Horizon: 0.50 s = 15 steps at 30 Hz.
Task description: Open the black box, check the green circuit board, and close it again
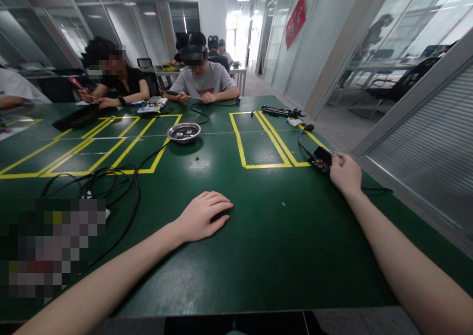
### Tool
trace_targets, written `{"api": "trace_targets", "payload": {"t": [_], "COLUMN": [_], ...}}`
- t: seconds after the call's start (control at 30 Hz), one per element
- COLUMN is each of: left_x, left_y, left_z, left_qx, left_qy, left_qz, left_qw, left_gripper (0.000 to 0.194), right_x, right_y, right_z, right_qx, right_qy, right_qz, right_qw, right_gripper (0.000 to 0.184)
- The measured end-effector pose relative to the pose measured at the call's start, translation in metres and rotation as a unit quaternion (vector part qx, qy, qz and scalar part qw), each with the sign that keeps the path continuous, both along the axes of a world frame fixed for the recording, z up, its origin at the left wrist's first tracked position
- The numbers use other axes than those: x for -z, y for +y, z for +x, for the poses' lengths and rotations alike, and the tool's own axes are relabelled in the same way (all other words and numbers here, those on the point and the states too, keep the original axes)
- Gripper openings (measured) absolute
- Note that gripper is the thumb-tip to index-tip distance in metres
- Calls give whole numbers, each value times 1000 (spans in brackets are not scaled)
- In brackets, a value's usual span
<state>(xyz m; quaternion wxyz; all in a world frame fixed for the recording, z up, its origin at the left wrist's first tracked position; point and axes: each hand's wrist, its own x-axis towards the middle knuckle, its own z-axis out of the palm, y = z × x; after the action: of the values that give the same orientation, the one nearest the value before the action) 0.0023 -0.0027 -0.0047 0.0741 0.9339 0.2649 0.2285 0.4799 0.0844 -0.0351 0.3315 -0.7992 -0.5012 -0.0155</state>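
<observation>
My left hand [205,216] lies palm down on the green table [258,256], fingers stretched out and holding nothing. At the table's right side, my right hand [345,173] has its fingers closed at the near edge of a black gooseneck microphone [320,160]. Its boxy base shows small gold-coloured details, and a thin bent stalk rises to a dark rounded tip [309,127]. The fingertips are partly hidden, so the exact grip is unclear. A black cable [377,189] emerges on the right beyond my wrist.
A steel bowl [184,133] with small metal parts stands mid-table. Yellow tape [266,166] marks rectangles. Black cables [136,192] lie coiled at left beside a blurred-out item [55,251]. A folded black tripod [283,112] lies far right. Across sit people, one in a grey shirt [207,81].
</observation>
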Motion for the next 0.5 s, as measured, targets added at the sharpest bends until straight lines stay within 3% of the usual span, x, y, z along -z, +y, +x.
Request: {"api": "trace_targets", "payload": {"t": [0.1,0.33,0.5], "left_x": [0,1,2], "left_y": [0,1,1], "left_z": [0,0,-1], "left_qx": [1,2,4], "left_qy": [-2,0,3], "left_qz": [1,4,2], "left_qw": [1000,1000,1000], "left_gripper": [25,24,24], "right_x": [-8,-20,-32], "right_y": [-4,-13,-18], "right_z": [-5,-20,-26], "right_qx": [50,34,-9], "right_qy": [51,116,52], "right_qz": [3,-7,26], "right_qw": [997,993,998], "right_gripper": [48,61,49]}}
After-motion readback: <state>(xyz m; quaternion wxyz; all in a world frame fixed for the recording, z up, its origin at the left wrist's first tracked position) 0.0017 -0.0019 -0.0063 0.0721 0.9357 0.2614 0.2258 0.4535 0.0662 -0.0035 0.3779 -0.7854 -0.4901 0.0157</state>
